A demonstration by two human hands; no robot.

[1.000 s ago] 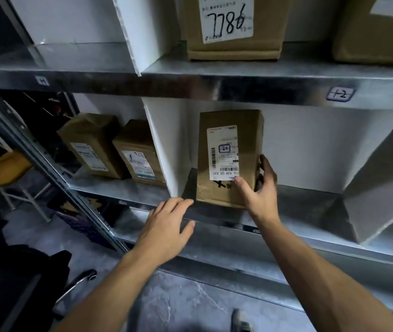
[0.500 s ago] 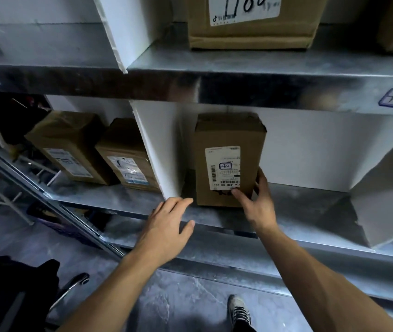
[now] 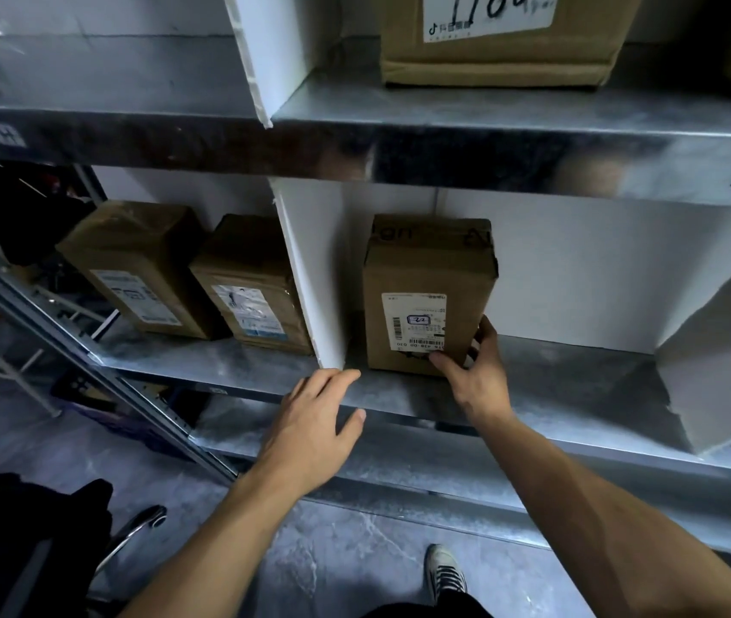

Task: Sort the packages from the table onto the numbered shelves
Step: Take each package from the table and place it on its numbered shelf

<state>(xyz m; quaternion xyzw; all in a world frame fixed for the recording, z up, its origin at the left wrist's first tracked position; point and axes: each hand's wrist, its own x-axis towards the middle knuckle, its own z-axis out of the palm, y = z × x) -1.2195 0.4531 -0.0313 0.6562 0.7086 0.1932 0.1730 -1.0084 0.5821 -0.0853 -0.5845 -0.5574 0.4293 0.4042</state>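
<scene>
- Two bare hands reach toward the lower metal shelf (image 3: 533, 385), and every place below is given relative to the white divider (image 3: 310, 278) that stands upright on it.
- Just right of the divider stands the brown package (image 3: 428, 296), upright on the shelf, its white label (image 3: 415, 321) facing out with a handwritten mark boxed in blue.
- The right hand (image 3: 472, 372) grips the package's lower right corner: thumb pressed on the front face by the label's bottom edge, fingers (image 3: 486, 332) curled round the right side.
- The left hand (image 3: 314, 421) lies palm down, fingers loose and spread, holding nothing; its fingertips sit at the shelf's front edge just below the foot of the divider.
- Left of the divider, two more brown boxes (image 3: 145, 269) (image 3: 252, 283) stand side by side, both leaning back.
- Above the divider, on the upper shelf (image 3: 488, 118), a larger box (image 3: 506, 37) carries a white label with big handwritten digits.
- Far right of the divider, a grey panel (image 3: 720, 350) tilts across the bay.
- Below, a shoe (image 3: 443, 573) rests on the grey floor.
</scene>
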